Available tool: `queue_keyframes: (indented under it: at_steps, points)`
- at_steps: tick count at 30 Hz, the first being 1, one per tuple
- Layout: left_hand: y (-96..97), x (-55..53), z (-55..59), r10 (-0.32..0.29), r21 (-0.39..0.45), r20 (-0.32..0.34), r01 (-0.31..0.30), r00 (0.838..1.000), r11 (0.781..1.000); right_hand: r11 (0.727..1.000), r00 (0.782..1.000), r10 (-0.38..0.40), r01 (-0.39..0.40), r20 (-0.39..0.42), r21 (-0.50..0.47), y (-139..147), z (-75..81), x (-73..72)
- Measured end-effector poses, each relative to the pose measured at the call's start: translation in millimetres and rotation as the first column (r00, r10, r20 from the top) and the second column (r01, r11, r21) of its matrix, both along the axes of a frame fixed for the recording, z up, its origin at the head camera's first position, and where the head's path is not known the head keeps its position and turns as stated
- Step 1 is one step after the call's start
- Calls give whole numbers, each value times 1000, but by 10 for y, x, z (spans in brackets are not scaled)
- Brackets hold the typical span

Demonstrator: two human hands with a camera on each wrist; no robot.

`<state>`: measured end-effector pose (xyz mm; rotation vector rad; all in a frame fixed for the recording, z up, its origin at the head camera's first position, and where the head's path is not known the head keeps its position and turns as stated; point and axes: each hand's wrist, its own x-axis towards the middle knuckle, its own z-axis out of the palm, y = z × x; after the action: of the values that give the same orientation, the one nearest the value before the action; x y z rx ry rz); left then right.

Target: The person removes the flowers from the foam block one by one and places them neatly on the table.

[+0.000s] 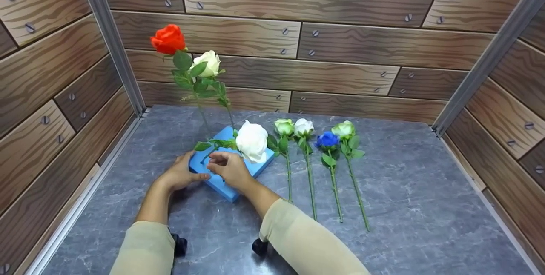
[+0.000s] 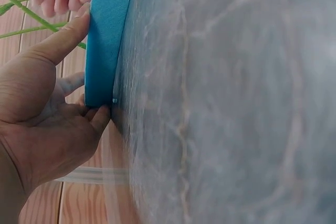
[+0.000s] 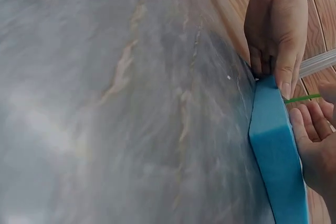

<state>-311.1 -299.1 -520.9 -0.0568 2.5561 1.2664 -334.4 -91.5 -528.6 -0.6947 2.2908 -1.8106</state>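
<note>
1. The large white rose [image 1: 252,142] has its bloom over the right part of the blue foam block [image 1: 221,189], just beyond and to the right of the right hand [image 1: 232,170]
2. A green stem [image 3: 302,98], seemingly this rose's, slants up from near the block's left corner, its long axis running toward the right fingers
3. The right hand is nearer the bloom, its fingers bent; whether they pinch the stem I cannot tell
4. The left hand [image 1: 181,173] grips the block's left corner, its thumb beside the stem's foot
5. A red rose [image 1: 169,39] and a cream rose [image 1: 207,64] rise toward the block's far side
6. Four loose roses [image 1: 327,139] lie right of the block, blooms toward the tabletop's [image 1: 404,207] far edge
</note>
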Motion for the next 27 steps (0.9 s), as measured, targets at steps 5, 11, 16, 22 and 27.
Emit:
queue_keyframes:
  at_steps: [5, 11, 16, 22, 27]
  points:
    - [2, -13, 16, 2, 2, -6, -2, 1000, 1000, 996, 995, -90, 91, -38, 25, -106, 17, -33]
    - [20, 3, 22, 11, 10, -13, -11, 1000, 1000, 981, 979, -188, 192, -75, 42, -212, -11, -29]
    - [0, 4, 17, 8, 6, -14, -8, 1000, 1000, 970, 971, -221, 229, -91, 82, -259, 8, -5]
    - [-8, 9, 7, -5, -11, -40, 5, 999, 1000, 947, 952, -271, 290, -146, 138, -280, -11, 11]
    - [6, 4, -10, -8, 10, -43, 8, 999, 1000, 935, 928, -266, 314, -260, 165, -282, -52, 39]
